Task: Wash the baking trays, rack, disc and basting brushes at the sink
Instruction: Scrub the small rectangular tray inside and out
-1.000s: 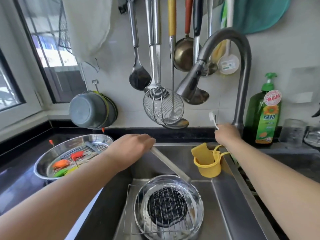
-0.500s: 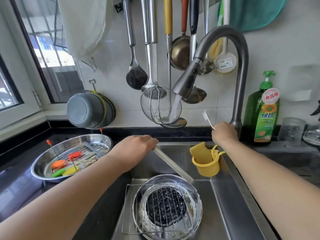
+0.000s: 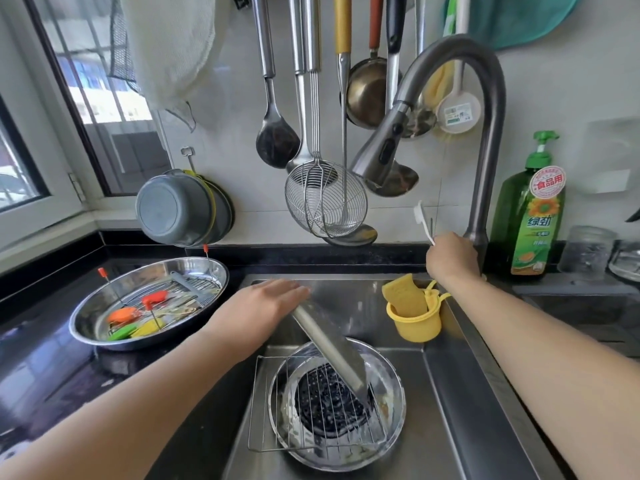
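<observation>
Both your bare arms reach forward. Your left hand (image 3: 266, 304) lies palm down with the fingers straight and together. Your right hand (image 3: 450, 258) is further forward, its fingers curled.

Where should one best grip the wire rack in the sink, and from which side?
Grip the wire rack at its bare left edge, coming from the left. That edge overhangs the round tray beneath, while a metal blade leans across the far right part.
</observation>
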Available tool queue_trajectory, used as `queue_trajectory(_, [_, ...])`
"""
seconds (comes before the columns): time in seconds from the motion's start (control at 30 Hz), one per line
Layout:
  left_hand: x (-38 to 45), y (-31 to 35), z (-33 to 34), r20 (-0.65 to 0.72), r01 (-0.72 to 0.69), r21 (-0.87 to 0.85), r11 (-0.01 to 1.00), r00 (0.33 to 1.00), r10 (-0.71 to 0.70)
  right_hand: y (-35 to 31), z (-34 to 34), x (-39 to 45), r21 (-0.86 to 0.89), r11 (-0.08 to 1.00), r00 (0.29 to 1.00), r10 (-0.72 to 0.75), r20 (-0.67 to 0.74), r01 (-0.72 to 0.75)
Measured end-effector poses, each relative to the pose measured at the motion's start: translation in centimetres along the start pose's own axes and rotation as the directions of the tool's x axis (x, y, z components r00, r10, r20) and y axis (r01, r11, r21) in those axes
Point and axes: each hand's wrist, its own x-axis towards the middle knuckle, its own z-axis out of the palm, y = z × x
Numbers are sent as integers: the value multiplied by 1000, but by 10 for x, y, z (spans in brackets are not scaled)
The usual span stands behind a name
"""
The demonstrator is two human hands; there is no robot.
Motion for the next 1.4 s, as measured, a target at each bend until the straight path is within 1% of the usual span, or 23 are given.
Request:
queue_trajectory(0.1, [-23, 4, 3, -31, 72, 23, 997, 997, -72, 13, -15, -43, 79, 994, 995, -75, 72, 69])
queue_trajectory(0.23, [-42, -1, 8, -11, 307, 52, 950, 952, -307, 19, -32, -109, 176, 984, 902, -101, 420, 28])
queue_trajectory(0.3, [-41, -1, 8, 18, 419, -14, 908, 908, -418, 16, -30, -131, 231, 973, 849, -124, 513, 3])
queue_trajectory(0.37, [-38, 8, 8, 58, 477, -184, 859, 878, -475, 13, -26, -148, 352, 931, 823, -125, 554, -95])
queue_trajectory(0.4, [-34, 16, 7, 89, 504, -302, 809, 860, -503, 13, -23, -154, 380, 916, 811, -128, 572, -124])
queue_trajectory(0.47, [-24, 30, 8, 159, 584, -505, 635, 787, -597, 18, -18, -162, 356, 934, 810, -187, 556, -29])
queue_trajectory(0.53, [-17, 41, 6, 236, 633, -615, 470, 717, -656, 24, -17, -166, 306, 949, 804, -238, 545, 74])
queue_trajectory(0.6, [-17, 41, 6, 329, 649, -679, 343, 688, -647, 29, -21, -164, 335, 936, 800, -280, 530, 106])
queue_trajectory(0.67, [-21, 38, 0, 418, 620, -763, 185, 690, -591, 32, -23, -162, 360, 924, 782, -318, 536, 129])
queue_trajectory(0.73, [-23, 40, -6, 499, 542, -835, -93, 677, -541, 30, -23, -163, 381, 917, 747, -334, 575, 117])
queue_trajectory(0.77, [-23, 45, -6, 509, 497, -848, -185, 662, -550, 29, -20, -165, 379, 918, 727, -338, 598, 116])
queue_trajectory(0.8, [-21, 52, -3, 494, 477, -855, -204, 628, -602, 27, -17, -167, 362, 924, 705, -339, 623, 125])
queue_trajectory(0.87, [-18, 66, 7, 415, 502, -859, -104, 560, -717, 25, -10, -171, 324, 932, 667, -348, 659, 166])
queue_trajectory(0.93, [-19, 82, 18, 394, 504, -860, -83, 550, -737, 23, -6, -176, 330, 924, 641, -373, 671, 193])
queue_trajectory(1.0, [-20, 90, 22, 426, 459, -868, -191, 488, -762, 21, -7, -178, 355, 915, 671, -385, 634, 190])
queue_trajectory(1.07, [-20, 93, 21, 490, 369, -860, -352, 409, -770, 19, -7, -177, 336, 926, 736, -349, 580, 175])
queue_trajectory(1.1, [-21, 94, 20, 520, 315, -851, -419, 404, -753, 19, -6, -173, 300, 939, 765, -317, 560, 170])
queue_trajectory(1.2, [-21, 95, 19, 556, 194, -823, -534, 467, -687, 14, -8, -172, 201, 951, 795, -305, 525, 233])
queue_trajectory(1.23, [-21, 96, 19, 554, 174, -819, -547, 492, -672, 8, -9, -178, 240, 924, 770, -380, 513, 296])
queue_trajectory(1.3, [-21, 96, 20, 537, 144, -818, -556, 535, -652, -6, -9, -202, 348, 825, 646, -565, 513, 445])
queue_trajectory(1.33, [-20, 95, 19, 534, 129, -817, -563, 539, -652, -8, -9, -209, 346, 802, 620, -596, 511, 486])
queue_trajectory(1.37, [-20, 94, 19, 536, 117, -813, -570, 533, -655, -8, -11, -205, 296, 815, 651, -576, 494, 497])
queue_trajectory(1.4, [-21, 94, 17, 535, 103, -810, -578, 533, -655, -5, -11, -193, 205, 856, 724, -512, 463, 475])
